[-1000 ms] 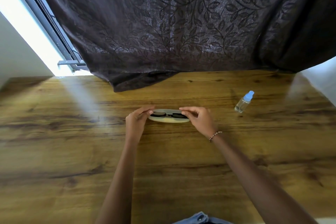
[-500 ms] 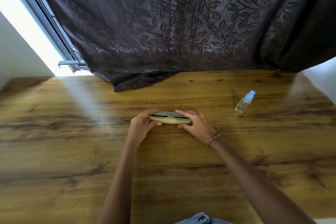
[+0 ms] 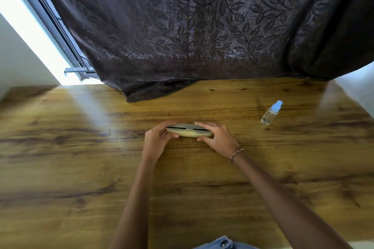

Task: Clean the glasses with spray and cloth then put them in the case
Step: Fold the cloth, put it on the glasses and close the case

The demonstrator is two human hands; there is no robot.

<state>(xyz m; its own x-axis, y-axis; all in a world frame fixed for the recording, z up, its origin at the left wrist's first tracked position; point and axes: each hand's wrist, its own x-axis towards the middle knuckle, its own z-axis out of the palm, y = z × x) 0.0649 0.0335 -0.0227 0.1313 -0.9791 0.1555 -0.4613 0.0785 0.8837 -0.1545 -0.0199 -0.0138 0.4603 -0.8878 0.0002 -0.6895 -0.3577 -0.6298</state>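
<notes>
A pale oval glasses case (image 3: 189,132) lies on the wooden table (image 3: 81,168), its lid nearly down, with only a thin dark slit showing along the top edge. The glasses inside are almost wholly hidden. My left hand (image 3: 157,140) grips the case's left end, thumb in front and fingers over the top. At the right end, my right hand (image 3: 217,138) rests fingers on the lid and thumb against the front. A small clear spray bottle (image 3: 270,114) with a light blue cap stands to the right, apart from both hands. No cloth is visible.
A dark leaf-patterned curtain (image 3: 192,32) hangs behind the table and drapes onto its far edge. A bright window frame (image 3: 52,32) runs along the back left. A white wall (image 3: 356,87) meets the table at the right. Denim shows at the bottom edge.
The case was open with the dark glasses showing inside; both hands have pressed the lid down until only a narrow slit remains. The spray bottle has not moved.
</notes>
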